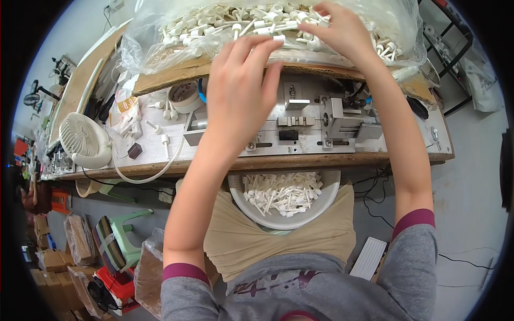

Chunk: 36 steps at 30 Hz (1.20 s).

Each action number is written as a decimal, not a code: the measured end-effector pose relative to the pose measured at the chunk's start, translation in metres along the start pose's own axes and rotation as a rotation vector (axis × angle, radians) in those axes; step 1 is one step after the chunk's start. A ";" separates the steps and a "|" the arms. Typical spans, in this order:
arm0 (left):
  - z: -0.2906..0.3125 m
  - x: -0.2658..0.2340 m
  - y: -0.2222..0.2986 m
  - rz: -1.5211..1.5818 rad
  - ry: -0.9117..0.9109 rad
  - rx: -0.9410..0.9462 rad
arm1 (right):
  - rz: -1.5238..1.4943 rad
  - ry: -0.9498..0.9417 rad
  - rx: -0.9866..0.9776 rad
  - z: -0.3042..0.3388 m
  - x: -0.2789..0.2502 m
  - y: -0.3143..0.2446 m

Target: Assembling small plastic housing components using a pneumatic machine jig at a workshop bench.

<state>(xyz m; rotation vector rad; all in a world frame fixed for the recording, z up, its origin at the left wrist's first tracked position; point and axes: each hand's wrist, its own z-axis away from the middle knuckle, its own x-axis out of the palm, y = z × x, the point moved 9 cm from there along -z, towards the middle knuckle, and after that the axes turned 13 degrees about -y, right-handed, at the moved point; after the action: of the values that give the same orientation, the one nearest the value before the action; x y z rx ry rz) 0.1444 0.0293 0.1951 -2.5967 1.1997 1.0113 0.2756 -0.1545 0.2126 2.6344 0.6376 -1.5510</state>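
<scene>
In the head view my left hand (241, 80) is raised over the near edge of the bag. Its thumb stands apart from its curved fingers, and a white cap end shows at the index fingertip; I cannot tell whether they touch. My right hand (342, 32) reaches into the heap of white plastic stemmed parts (214, 21), its thumb and fingers apart around several of them. The heap lies in a clear plastic bag (140, 45) on a cardboard sheet (171, 75). Below the hands stands a metal clamping fixture (334, 120) with a toothed block (296, 121).
A white basket (235, 200) with more stemmed parts sits at my lap. On the bench at left are a small fan (85, 136), a tape roll (183, 95), a white hose (166, 166) and loose parts. Stools and boxes stand on the floor at left, a dark shelf (455, 32) at right.
</scene>
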 end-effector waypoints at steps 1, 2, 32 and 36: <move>-0.011 0.014 -0.012 -0.039 0.022 0.029 | 0.117 -0.040 0.027 -0.012 0.017 0.010; -0.020 0.021 -0.021 -0.083 0.041 0.053 | 0.230 -0.082 0.052 -0.020 0.030 0.015; 0.049 0.001 0.010 0.296 -0.333 -0.154 | -0.180 -0.056 -0.135 -0.006 -0.016 0.008; 0.094 0.040 0.027 0.168 -0.456 -0.163 | -0.448 -0.004 -0.087 0.019 -0.025 0.012</move>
<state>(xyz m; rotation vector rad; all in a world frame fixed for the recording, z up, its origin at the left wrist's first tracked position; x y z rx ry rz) 0.0940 0.0187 0.1026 -2.2096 1.2645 1.6836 0.2529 -0.1780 0.2218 2.5389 1.3363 -1.5691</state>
